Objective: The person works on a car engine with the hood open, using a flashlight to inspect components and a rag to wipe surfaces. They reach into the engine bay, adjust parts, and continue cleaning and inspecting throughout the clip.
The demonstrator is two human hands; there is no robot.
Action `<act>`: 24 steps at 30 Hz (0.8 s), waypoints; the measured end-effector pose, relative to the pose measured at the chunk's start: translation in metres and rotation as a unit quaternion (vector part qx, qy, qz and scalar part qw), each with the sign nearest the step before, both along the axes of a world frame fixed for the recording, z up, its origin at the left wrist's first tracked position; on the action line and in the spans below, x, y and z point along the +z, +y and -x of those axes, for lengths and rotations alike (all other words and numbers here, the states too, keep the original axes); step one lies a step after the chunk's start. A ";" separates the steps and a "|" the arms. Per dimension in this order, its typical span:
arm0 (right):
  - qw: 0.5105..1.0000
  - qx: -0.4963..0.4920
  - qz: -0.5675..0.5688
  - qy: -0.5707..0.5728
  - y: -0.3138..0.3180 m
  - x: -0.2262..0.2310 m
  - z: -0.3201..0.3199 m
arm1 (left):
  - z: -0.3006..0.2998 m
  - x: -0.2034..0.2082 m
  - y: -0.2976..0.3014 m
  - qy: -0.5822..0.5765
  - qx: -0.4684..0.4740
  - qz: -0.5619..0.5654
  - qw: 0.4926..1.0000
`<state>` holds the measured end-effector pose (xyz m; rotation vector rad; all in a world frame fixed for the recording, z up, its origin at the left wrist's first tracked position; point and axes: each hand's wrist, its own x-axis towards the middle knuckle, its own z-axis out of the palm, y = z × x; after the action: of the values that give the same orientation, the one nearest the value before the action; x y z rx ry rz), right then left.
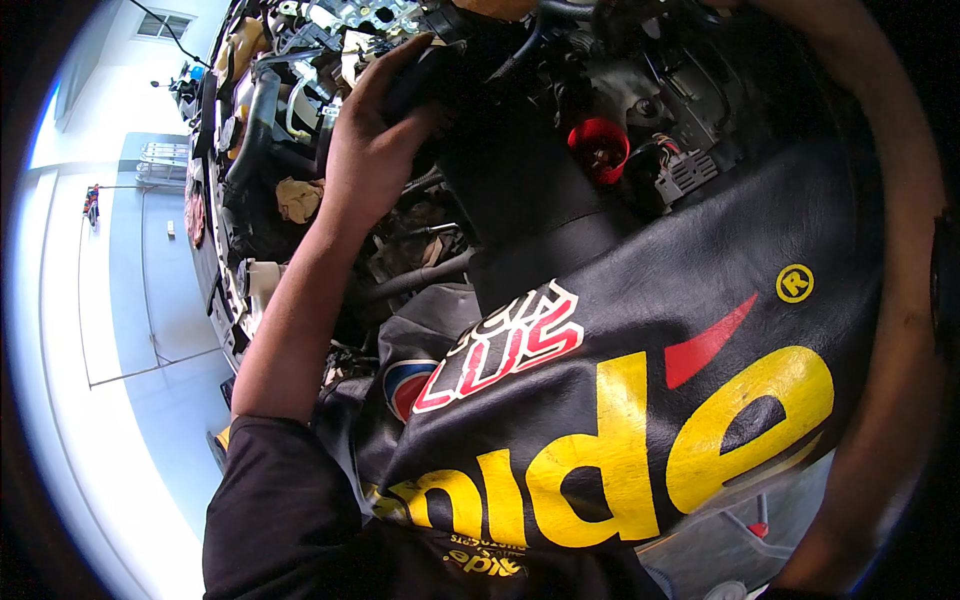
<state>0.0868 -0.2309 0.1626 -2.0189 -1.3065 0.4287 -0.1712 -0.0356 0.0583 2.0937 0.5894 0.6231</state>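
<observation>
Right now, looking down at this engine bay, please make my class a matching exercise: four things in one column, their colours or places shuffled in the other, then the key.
Column one
1. Left hand
2. Leathery cover
3. Cup-shaped piece
4. Crumpled lump

Column two
A. Red, among the engine parts
B. Tan, just left of the left wrist
C. Fingers at a dark part
D. Black, with big yellow letters

Pairs: 1-C; 2-D; 3-A; 4-B
</observation>
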 end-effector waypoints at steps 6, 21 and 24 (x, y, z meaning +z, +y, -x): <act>1.000 0.003 0.006 0.007 0.003 0.001 0.005 | -0.002 0.003 0.003 0.036 0.009 -0.068 0.997; 1.000 -0.002 0.002 0.009 0.009 0.005 0.002 | -0.014 0.012 0.008 0.122 0.019 -0.215 0.969; 1.000 -0.001 0.003 0.008 0.008 0.005 0.003 | -0.018 0.017 0.006 0.148 0.020 -0.224 0.963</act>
<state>0.0839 -0.2230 0.1677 -2.0179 -1.2952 0.4476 -0.1533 -0.0294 0.0753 2.6355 0.7098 0.5001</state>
